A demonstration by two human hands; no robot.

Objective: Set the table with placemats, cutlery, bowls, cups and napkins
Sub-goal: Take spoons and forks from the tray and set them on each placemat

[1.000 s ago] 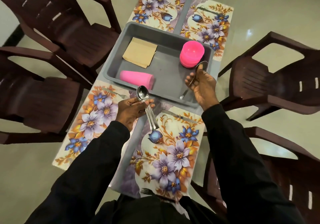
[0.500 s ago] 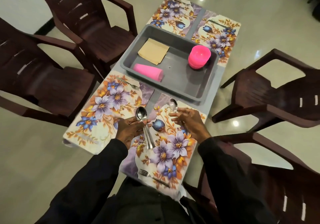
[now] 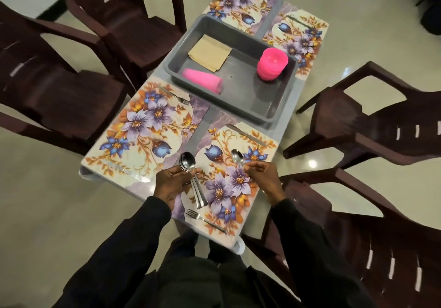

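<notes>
The right hand pinched a single polished steel spoon just below its bowl, fingers curled onto the neck. It sat over the far right part of the near floral placemat; whether it touched the mat could not be told. The left hand gripped a nested bundle of steel spoons around their necks, over that mat's left edge.

The likeliest slip seemed to lie with the bundle: held high up, with the long handles free below, the nested spoons could fan apart or slide out and strike the steel fork lying near the worktop's front edge. The single spoon, gripped so close to the bowl, might swivel as it was laid and land askew, or too near the mat's right edge.

The single spoon's bowl pointed away from the person, toward the grey plastic tray. Its handle ran back under the hand, mostly hidden, so the long axis lay roughly near-to-far. The bundle pointed likewise, handles leaning slightly rightward toward the person.
</notes>
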